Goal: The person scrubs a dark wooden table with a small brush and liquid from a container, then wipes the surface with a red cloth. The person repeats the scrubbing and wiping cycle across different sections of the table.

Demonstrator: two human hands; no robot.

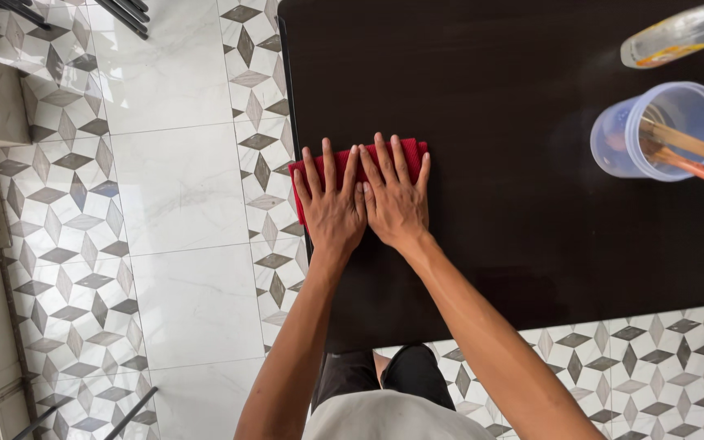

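Note:
A red cloth (414, 151) lies flat at the left edge of a dark brown table (515, 106). Both my hands press on it side by side, palms down, fingers spread. My left hand (332, 202) covers the cloth's left part, near the table's edge. My right hand (395, 197) covers its right part, thumb touching the left hand. Only the cloth's top and left borders show around my fingers.
A clear plastic cup (653, 130) holding wooden sticks and an orange-tipped tool stands at the table's right. A clear bottle (678, 34) lies at the top right. Patterned and white marble floor tiles (181, 187) surround the table. Dark metal legs (128, 15) show at top left.

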